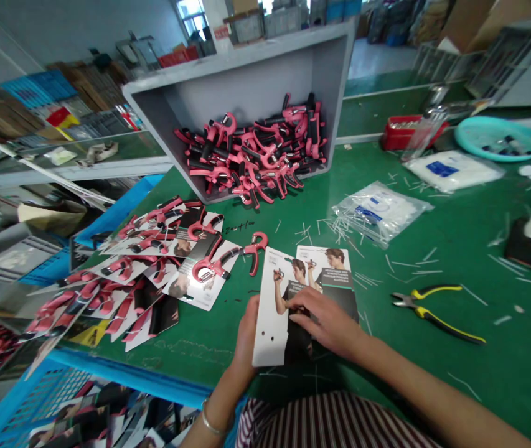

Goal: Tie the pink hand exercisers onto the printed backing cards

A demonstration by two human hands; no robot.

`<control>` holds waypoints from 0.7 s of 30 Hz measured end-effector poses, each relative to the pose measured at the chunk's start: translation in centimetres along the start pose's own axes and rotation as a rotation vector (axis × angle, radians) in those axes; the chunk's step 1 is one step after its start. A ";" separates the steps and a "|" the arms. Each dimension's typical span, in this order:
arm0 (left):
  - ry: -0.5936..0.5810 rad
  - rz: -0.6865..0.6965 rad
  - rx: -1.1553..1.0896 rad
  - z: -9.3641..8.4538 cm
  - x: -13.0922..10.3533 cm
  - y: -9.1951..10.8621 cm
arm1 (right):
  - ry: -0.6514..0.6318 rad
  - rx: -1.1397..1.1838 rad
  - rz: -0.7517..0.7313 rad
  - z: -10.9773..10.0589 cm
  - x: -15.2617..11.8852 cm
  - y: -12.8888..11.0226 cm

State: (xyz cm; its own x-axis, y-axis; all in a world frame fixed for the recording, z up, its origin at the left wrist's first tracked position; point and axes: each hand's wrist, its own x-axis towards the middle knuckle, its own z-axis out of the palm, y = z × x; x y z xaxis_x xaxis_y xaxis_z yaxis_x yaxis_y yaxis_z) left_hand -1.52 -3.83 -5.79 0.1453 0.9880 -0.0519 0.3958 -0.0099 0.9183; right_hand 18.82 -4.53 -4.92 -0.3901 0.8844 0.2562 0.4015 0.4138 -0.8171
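Note:
My left hand [247, 336] grips the left edge of a printed backing card [269, 323], its fingers mostly hidden behind. The card is tilted up and has two small holes near its lower end. Against its face, my right hand [325, 320] has thumb and fingers drawn together; anything between them is too small to make out. Under and behind lies another printed card [340, 280]. Just left of the held card sits a pink and black hand grip [254, 250] with a spring. More hand grips fixed on cards [204, 274] are piled further left.
A grey bin [241, 62] tipped on its side holds many loose hand grips. Yellow-handled pliers [426, 305] lie right, among scattered white plastic strips [340, 230]. Bags of strips [381, 211], a red box [400, 134] and a turquoise tray [465, 140] stand beyond. A blue crate [55, 386] holds carded grips.

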 end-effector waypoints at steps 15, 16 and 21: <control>-0.279 -0.309 -0.498 -0.3 1.6 1.2 | 0.253 0.031 0.402 -7.9 -4.2 3.5; -0.305 -0.307 -0.496 0.1 1.8 1.5 | 0.287 -0.044 0.468 -9.3 -4.2 4.7; -0.412 -0.232 -0.353 2.9 3.6 2.2 | 0.222 -0.551 0.582 -14.9 0.5 11.5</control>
State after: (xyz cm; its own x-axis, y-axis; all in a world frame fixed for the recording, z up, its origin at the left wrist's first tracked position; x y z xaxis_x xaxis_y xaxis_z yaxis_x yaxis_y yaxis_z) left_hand 2.54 -0.72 -5.11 0.4593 0.8162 -0.3506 0.1439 0.3211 0.9361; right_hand 35.61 3.87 -6.45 0.1548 0.9879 0.0136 0.8590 -0.1278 -0.4957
